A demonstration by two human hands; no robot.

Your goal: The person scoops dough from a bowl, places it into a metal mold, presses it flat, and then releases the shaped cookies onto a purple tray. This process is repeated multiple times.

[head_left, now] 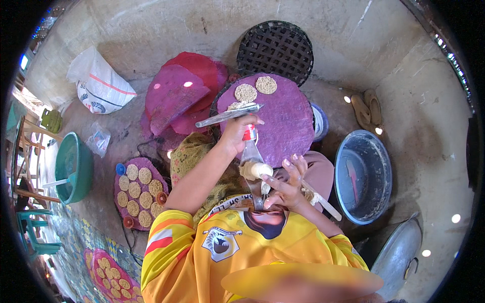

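Observation:
My left hand [241,132] is closed round the narrow, red-banded end of a clear, bottle-shaped thing [251,152]. A long flat grey bar [229,115] lies crosswise just beyond its fingers; whether the two are joined is hidden. Against the clear thing's wider part sits a short white cylinder [261,170]. My right hand [287,188] has its fingers spread, the index fingertip at that cylinder. Past the right wrist a pale stick [326,204] shows. Ahead is a round purple mat [288,118] carrying pale, noodle-like discs [266,85], one partly behind the bar.
Left lie more discs on a purple mat [125,204], a green basin [83,166] and a white sack [108,91]. Behind are stacked purple-red sheets [177,91] and a dark woven tray [275,48]. Right stand a blue-grey tub [364,202], sandals [366,108] and a metal lid [401,257].

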